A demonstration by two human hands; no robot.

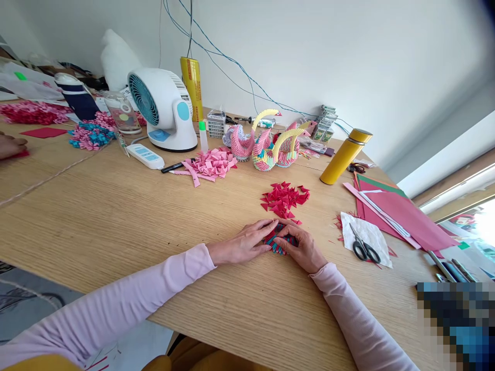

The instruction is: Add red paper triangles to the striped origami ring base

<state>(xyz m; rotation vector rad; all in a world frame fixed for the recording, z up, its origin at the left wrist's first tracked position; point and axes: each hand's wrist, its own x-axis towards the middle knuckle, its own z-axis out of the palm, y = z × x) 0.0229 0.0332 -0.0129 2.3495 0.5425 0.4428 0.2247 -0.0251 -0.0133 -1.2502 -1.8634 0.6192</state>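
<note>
Between my hands, on the wooden table, sits a small round piece of folded-paper work [277, 247] in red and blue. My left hand [247, 241] is wrapped around its left side, fingertips at the far rim. On the right side, my right hand [301, 246] pinches at its top edge with bent fingers. The fingers cover much of the piece, so any single paper unit in them cannot be made out. Just beyond lies a loose pile of red folded paper triangles [284, 198]. Finished paper swans [266, 149] in pink, yellow and green stand farther back.
Scissors [363, 245] rest on a white cloth at right, near red paper sheets [410, 221]. A yellow bottle [344, 157], pink paper strips [214, 164], a power strip [145, 156] and a white fan [166, 113] stand farther off. Another person's hand [11, 146] shows at far left.
</note>
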